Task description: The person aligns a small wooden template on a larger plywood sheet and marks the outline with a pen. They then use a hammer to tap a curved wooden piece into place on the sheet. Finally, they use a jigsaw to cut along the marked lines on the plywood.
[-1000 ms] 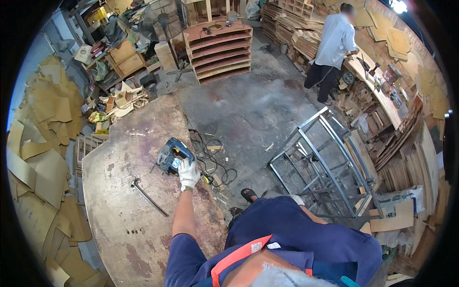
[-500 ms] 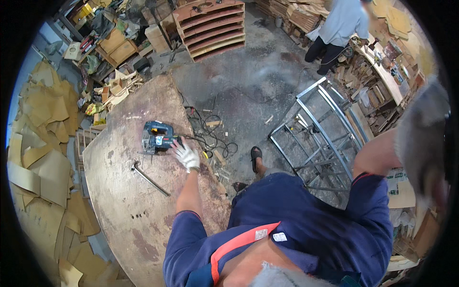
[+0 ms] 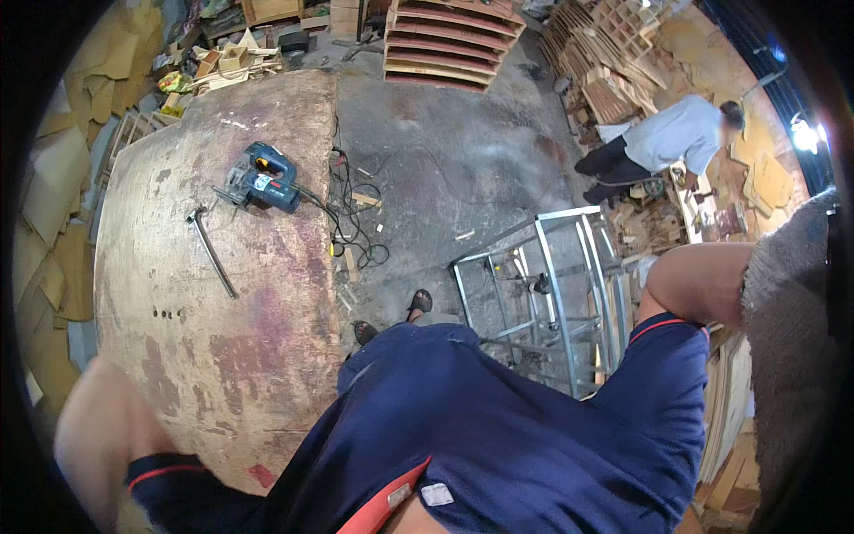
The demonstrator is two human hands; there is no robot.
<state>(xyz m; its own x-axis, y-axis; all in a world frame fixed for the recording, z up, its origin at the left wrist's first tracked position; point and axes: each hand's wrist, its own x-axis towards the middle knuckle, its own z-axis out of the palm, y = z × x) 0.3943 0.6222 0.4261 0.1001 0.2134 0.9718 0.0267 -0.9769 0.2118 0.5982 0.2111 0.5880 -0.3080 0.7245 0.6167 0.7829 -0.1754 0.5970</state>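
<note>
A blue-black jigsaw (image 3: 283, 190) lies on its side on the worn wooden board, its cord running off to the right. Beside it rests a long metal-handled tool (image 3: 215, 258) with a short cross head, like a small hammer. Neither is touched by a hand. My left arm (image 3: 116, 414) is bent at the lower left, and the hand is out of view. At the right rim my raised right forearm ends in what looks like a grey knitted glove, my right hand (image 3: 792, 347), very close to the lens. Its fingers are hidden, and whatever it touches cannot be seen.
The stained board (image 3: 258, 356) fills the left side. A metal frame (image 3: 560, 294) stands right of my feet. Looped cord (image 3: 369, 227) lies on the floor. A slotted wooden rack (image 3: 449, 44) stands ahead; another person (image 3: 672, 138) bends over a bench at far right.
My gloved left hand has left the jigsaw and gone out of view, the arm drawn back to the lower left. The whole view has shifted. The jigsaw remains on the board.
</note>
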